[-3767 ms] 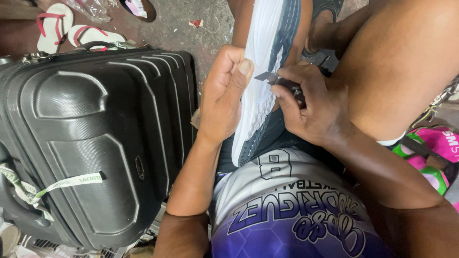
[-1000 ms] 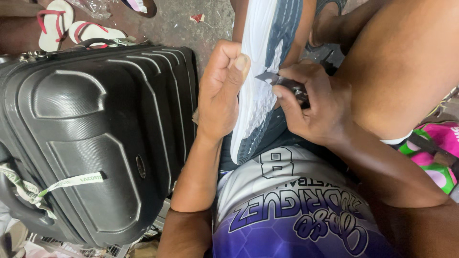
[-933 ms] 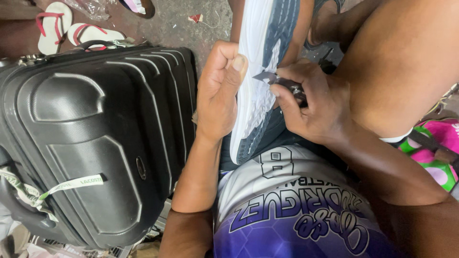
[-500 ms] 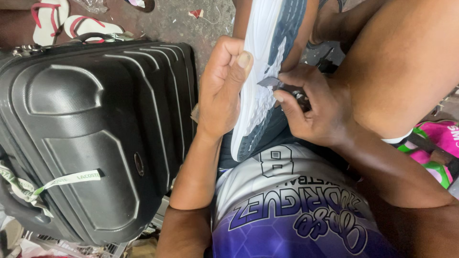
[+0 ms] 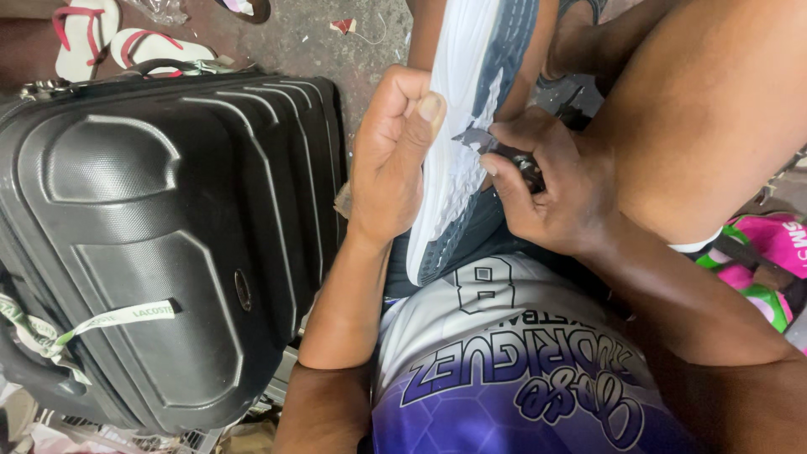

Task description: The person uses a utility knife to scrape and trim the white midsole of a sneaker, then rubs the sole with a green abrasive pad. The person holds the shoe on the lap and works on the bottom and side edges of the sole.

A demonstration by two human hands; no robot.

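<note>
A sports shoe (image 5: pixel 471 126) with a white and blue-grey sole lies sole-up across my lap, toe pointing away. My left hand (image 5: pixel 391 155) grips its left edge, thumb pressed on the sole. My right hand (image 5: pixel 555 185) is closed around a small dark-handled blade (image 5: pixel 483 143), whose metal tip rests on the sole near the middle. My bare right knee rises at the right.
A black hard-shell suitcase (image 5: pixel 160 235) with a paper tag lies close on my left. Red-strapped white sandals (image 5: pixel 109 42) sit on the concrete floor beyond it. A pink and green bag (image 5: pixel 756 261) is at the right edge.
The view has shifted slightly. Both hands stay on the shoe, and the blade tip has kept to about the same spot on the sole.
</note>
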